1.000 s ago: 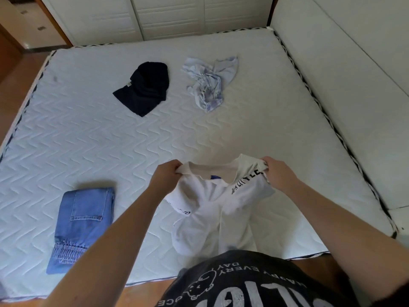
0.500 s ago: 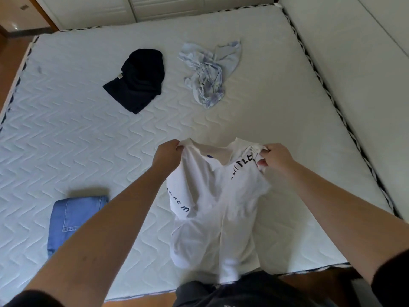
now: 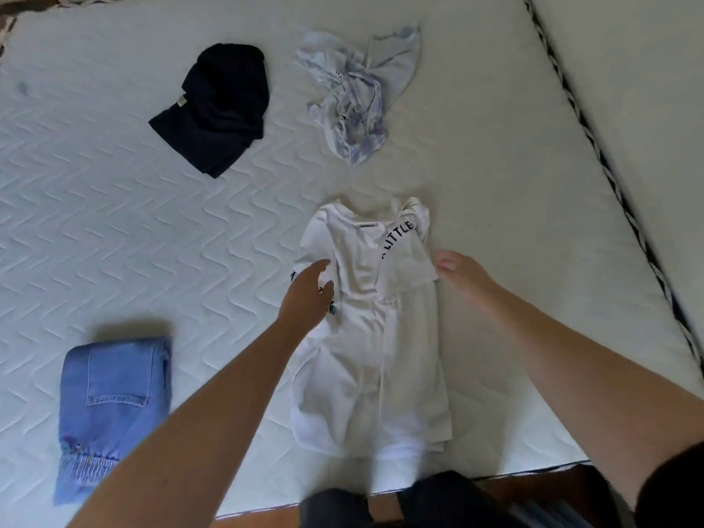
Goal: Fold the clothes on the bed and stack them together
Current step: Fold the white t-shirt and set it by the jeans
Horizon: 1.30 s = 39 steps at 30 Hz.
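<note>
A white T-shirt (image 3: 365, 337) with dark lettering lies stretched out on the mattress (image 3: 114, 230), collar away from me, sleeves partly tucked in. My left hand (image 3: 308, 295) hovers with loose fingers over the shirt's left sleeve. My right hand (image 3: 461, 274) sits just off the shirt's right edge, fingers relaxed, holding nothing. Folded blue jeans (image 3: 110, 409) lie at the near left. A crumpled dark garment (image 3: 217, 108) and a crumpled pale blue garment (image 3: 358, 97) lie farther back.
The mattress's piped right edge (image 3: 594, 146) runs diagonally beside a white padded surface (image 3: 647, 89). The near edge of the bed meets a wooden floor (image 3: 533, 485) by my body.
Both hands held the white T-shirt up by its shoulders; now it lies flat on the mattress and both hands have let go and drawn back to its sides.
</note>
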### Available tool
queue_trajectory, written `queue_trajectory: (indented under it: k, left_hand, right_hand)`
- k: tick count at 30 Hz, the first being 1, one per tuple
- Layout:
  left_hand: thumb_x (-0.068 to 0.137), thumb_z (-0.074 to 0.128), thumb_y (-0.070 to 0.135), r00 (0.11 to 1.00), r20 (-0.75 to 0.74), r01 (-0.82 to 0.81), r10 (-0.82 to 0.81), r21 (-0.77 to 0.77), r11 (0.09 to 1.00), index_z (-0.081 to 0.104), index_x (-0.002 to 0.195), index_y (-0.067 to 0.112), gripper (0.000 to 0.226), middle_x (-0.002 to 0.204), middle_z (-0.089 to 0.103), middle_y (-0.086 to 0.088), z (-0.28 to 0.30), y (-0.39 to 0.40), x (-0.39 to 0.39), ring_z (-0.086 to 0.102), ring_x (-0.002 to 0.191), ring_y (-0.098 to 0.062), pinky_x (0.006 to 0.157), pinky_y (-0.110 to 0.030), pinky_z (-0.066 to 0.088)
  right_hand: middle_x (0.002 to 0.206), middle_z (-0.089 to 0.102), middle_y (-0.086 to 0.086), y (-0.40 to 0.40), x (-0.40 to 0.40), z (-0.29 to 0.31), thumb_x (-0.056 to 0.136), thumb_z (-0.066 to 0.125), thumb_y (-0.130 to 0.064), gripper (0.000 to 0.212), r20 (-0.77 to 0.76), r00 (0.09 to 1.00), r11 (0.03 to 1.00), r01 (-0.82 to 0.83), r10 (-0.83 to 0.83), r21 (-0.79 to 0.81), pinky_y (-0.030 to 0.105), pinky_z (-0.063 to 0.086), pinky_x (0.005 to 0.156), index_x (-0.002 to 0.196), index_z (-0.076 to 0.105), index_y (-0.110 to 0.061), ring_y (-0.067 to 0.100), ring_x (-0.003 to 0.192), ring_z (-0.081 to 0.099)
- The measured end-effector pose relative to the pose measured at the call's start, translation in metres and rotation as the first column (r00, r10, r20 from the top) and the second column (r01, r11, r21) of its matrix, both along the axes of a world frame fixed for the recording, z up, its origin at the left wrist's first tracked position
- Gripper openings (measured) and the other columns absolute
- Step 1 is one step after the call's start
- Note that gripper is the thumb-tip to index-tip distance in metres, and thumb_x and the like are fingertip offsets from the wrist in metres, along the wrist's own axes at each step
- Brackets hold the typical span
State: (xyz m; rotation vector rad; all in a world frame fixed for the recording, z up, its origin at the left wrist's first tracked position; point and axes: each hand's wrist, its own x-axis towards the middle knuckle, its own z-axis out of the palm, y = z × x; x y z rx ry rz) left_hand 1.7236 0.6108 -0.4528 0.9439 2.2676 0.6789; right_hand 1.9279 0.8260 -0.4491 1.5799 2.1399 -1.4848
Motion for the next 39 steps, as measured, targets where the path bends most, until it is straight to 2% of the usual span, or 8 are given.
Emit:
queue_trajectory:
  k: [14, 18, 21, 24, 27, 30, 34, 39]
  left_hand:
    - [0.095, 0.057, 0.018, 0.994, 0.104, 0.046, -0.015, -0.304, 0.952, 0.054, 0.135, 0.02, 0.04, 0.136, 0.056, -0.003, -0.141, -0.14, 0.098, 0.053, 0.122, -0.023, 0.103, -0.037, 0.042]
    - [0.094, 0.055, 0.023, 0.987, 0.036, 0.153, -0.159, -0.531, 0.833, 0.046, 0.14, 0.024, 0.047, 0.144, 0.044, -0.001, -0.174, -0.177, 0.115, 0.043, 0.13, -0.025, 0.097, -0.046, 0.041]
    - [0.091, 0.063, 0.021, 0.997, -0.001, 0.063, -0.074, -0.498, 0.865, 0.043, 0.143, 0.022, 0.055, 0.155, 0.025, -0.006, -0.187, -0.2, 0.127, 0.027, 0.141, -0.028, 0.096, -0.05, 0.047]
    - [0.088, 0.069, 0.025, 0.988, -0.106, -0.147, 0.115, -0.369, 0.918, 0.034, 0.149, 0.019, 0.071, 0.157, 0.014, -0.014, -0.192, -0.216, 0.132, 0.018, 0.143, -0.036, 0.099, -0.052, 0.044]
    - [0.089, 0.07, 0.033, 0.906, 0.042, -0.383, 0.42, -0.338, 0.86, 0.023, 0.152, 0.019, 0.08, 0.148, 0.037, -0.016, -0.196, -0.223, 0.126, 0.038, 0.132, -0.037, 0.102, -0.048, 0.042]
    - [0.089, 0.07, 0.035, 0.773, 0.193, -0.5, 0.605, -0.403, 0.767, 0.038, 0.143, 0.015, 0.066, 0.114, 0.064, -0.007, -0.198, -0.226, 0.116, 0.061, 0.091, -0.022, 0.071, -0.028, 0.048]
    - [0.089, 0.066, 0.036, 0.733, 0.272, -0.492, 0.623, -0.421, 0.762, 0.062, 0.093, 0.009, 0.027, 0.079, 0.061, -0.001, -0.198, -0.23, 0.113, 0.056, 0.073, -0.021, 0.056, -0.024, 0.04]
    - [0.086, 0.066, 0.027, 0.744, 0.418, -0.414, 0.522, -0.324, 0.85, 0.063, 0.1, 0.025, 0.014, 0.099, 0.067, 0.003, -0.182, -0.224, 0.119, 0.062, 0.092, -0.014, 0.079, -0.031, 0.048]
  right_hand:
    - [0.133, 0.057, 0.011, -0.198, 0.084, -0.15, 0.097, 0.055, -0.025, 0.042, 0.249, 0.842, 0.862, -0.396, 0.479, -0.317, 0.03, 0.041, 0.097, 0.137, 0.051, -0.013, 0.026, 0.121, 0.054]
    - [0.126, 0.042, 0.01, -0.259, 0.098, -0.175, 0.089, 0.061, -0.051, 0.061, 0.425, 0.659, 0.764, -0.629, 0.621, -0.144, 0.041, 0.048, 0.087, 0.135, 0.037, -0.018, 0.03, 0.11, 0.049]
    - [0.133, 0.035, 0.012, -0.284, 0.101, -0.191, 0.087, 0.061, -0.055, 0.074, 0.554, 0.579, 0.709, -0.705, 0.599, -0.031, 0.038, 0.045, 0.082, 0.142, 0.024, -0.022, 0.029, 0.107, 0.048]
    - [0.133, 0.037, 0.013, -0.289, 0.098, -0.202, 0.091, 0.062, -0.034, 0.065, 0.591, 0.596, 0.713, -0.7, 0.544, 0.05, 0.037, 0.046, 0.089, 0.142, 0.024, -0.02, 0.031, 0.107, 0.05]
    - [0.127, 0.044, 0.012, -0.282, 0.097, -0.205, 0.092, 0.052, -0.011, 0.05, 0.567, 0.614, 0.683, -0.721, 0.549, 0.118, 0.037, 0.044, 0.088, 0.138, 0.033, -0.016, 0.032, 0.102, 0.055]
    - [0.114, 0.051, 0.008, -0.27, 0.101, -0.203, 0.097, 0.043, -0.01, 0.028, 0.461, 0.642, 0.663, -0.735, 0.613, 0.142, 0.036, 0.044, 0.079, 0.125, 0.045, -0.012, 0.029, 0.093, 0.058]
    - [0.109, 0.05, 0.008, -0.264, 0.116, -0.196, 0.098, 0.048, -0.011, 0.022, 0.213, 0.795, 0.788, -0.6, 0.568, 0.14, 0.034, 0.046, 0.068, 0.119, 0.054, -0.015, 0.026, 0.081, 0.055]
    - [0.091, 0.046, -0.007, -0.256, 0.132, -0.19, 0.094, 0.058, -0.009, 0.021, 0.03, 0.888, 0.858, -0.451, 0.459, 0.247, 0.021, 0.04, 0.063, 0.109, 0.07, -0.019, 0.01, 0.064, 0.051]
